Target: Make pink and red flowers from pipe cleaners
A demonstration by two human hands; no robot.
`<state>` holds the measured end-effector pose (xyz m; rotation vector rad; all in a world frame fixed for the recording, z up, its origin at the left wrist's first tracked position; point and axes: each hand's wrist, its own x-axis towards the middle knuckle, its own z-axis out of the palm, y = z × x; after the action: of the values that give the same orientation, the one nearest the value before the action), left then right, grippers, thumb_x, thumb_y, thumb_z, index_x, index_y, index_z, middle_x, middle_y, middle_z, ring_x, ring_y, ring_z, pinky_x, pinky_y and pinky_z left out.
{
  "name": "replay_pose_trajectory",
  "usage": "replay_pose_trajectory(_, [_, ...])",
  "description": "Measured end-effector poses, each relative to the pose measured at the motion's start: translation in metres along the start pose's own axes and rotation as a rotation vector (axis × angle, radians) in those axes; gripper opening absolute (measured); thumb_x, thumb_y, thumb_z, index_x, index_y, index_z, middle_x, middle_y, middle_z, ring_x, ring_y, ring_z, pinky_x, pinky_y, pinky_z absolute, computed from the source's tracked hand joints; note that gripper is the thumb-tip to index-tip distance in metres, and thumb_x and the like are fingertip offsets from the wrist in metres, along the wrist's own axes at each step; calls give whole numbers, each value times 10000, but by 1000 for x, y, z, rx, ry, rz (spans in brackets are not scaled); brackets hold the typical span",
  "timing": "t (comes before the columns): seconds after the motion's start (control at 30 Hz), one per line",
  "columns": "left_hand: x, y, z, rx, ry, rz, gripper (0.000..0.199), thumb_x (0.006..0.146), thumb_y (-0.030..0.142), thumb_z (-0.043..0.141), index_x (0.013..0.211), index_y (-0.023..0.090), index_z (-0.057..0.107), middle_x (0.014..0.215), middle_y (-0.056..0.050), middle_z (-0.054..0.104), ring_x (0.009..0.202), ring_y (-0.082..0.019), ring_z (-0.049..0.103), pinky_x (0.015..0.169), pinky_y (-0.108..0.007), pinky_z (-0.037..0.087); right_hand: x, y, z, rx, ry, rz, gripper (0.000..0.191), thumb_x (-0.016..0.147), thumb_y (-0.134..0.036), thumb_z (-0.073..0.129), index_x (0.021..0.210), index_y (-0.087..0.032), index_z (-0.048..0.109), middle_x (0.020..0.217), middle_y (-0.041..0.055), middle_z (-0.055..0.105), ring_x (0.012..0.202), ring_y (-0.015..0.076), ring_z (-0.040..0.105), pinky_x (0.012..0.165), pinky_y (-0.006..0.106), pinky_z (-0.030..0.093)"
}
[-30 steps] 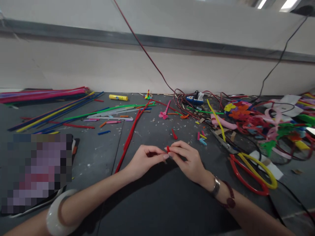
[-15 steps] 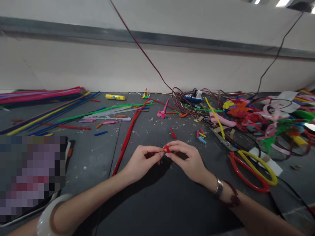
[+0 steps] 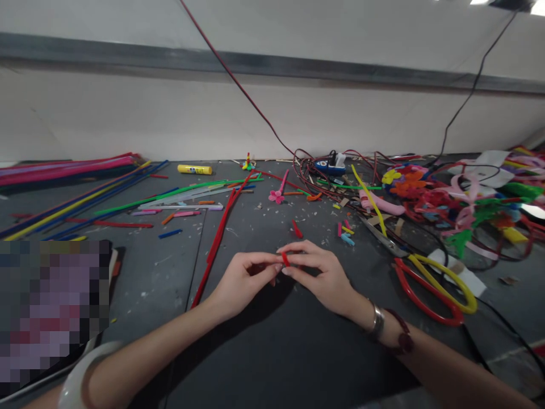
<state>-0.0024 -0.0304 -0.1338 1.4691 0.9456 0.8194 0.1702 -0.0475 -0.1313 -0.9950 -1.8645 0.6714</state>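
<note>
My left hand [image 3: 244,278] and my right hand [image 3: 317,268] meet above the dark work table, their fingertips pinching a short red pipe cleaner piece [image 3: 285,259] between them. Most of that piece is hidden by my fingers. A long red pipe cleaner [image 3: 217,244] lies just left of my left hand. Another short red piece [image 3: 297,229] rests on the table a little beyond my right hand. To the right of that hand lie scissors [image 3: 430,289] with red and yellow handles.
Bundled pipe cleaners [image 3: 68,169] and loose coloured ones lie at the back left, near a yellow glue stick [image 3: 195,169]. Tangled wires and a power strip [image 3: 330,167] sit at the back. A heap of coloured crafts [image 3: 447,207] fills the right. A pixelated patch [image 3: 51,312] covers the left foreground.
The red piece looked curled earlier and now looks like a narrower, more upright strip between my fingertips. The whole view has drifted, so the table items sit slightly further left.
</note>
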Motion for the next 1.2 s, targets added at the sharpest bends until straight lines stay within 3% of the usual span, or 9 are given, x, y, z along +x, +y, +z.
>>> replay_pose_trajectory(0.13, [-3,6,0,17,-68,-19,163,741,231,571,747,126,695,551,10,566,513,-87,458,509,-194,376,-2,5,1,-97,59,-149,117,775,-193,602,869,-214,667,896,47,666,836,166,589,754,328,488])
replay_pose_trajectory(0.23, [-3,8,0,21,-69,-22,158,718,258,609,726,131,703,559,9,579,512,-92,449,506,-201,370,-5,10,1,-205,25,-262,170,797,-160,563,939,-208,641,906,52,669,828,175,566,747,348,493])
replay_pose_trajectory(0.4, [-2,5,1,41,-45,-39,191,721,279,620,627,131,695,558,6,596,533,-99,467,532,-203,367,-6,10,-2,-329,-88,-320,215,789,-174,563,997,-195,610,953,62,656,863,189,545,758,345,497])
replay_pose_trajectory(0.5, [-2,5,0,27,-65,-55,198,715,286,623,633,122,696,561,4,596,541,-99,466,548,-207,363,-5,4,-4,-247,-39,-326,196,747,-185,612,942,-190,613,923,68,666,849,187,573,760,346,497])
replay_pose_trajectory(0.67, [-3,5,-3,-46,-175,-123,216,701,312,642,643,109,688,460,42,442,453,-59,327,441,-197,253,-5,-7,-4,-61,49,-269,84,709,-150,631,782,-188,610,826,68,691,751,170,623,694,326,511])
replay_pose_trajectory(0.8, [-4,3,-5,-240,-284,-280,244,701,345,654,656,105,661,408,81,293,391,-37,179,381,-207,103,-5,-11,-8,117,102,-91,68,723,-144,618,708,-186,566,792,64,683,714,158,630,641,290,509])
replay_pose_trajectory(0.93, [-5,5,-7,-513,-370,-393,214,751,324,612,671,126,604,426,97,226,385,-35,126,370,-189,84,-2,-7,-12,187,-30,17,210,785,-150,553,986,-195,593,892,65,657,786,150,614,628,265,502])
replay_pose_trajectory(1.03, [-6,8,-7,-653,-436,-491,198,757,300,611,671,130,555,471,98,193,393,-32,90,355,-172,61,1,-5,-13,159,-128,-42,186,789,-175,570,954,-213,646,843,42,659,770,140,595,676,272,487])
replay_pose_trajectory(1.2, [-7,10,-8,-733,-525,-556,204,765,284,603,672,123,517,532,86,210,389,-17,87,334,-158,39,3,-5,-13,170,-143,-31,185,773,-236,612,950,-224,665,786,32,653,737,133,581,661,261,473])
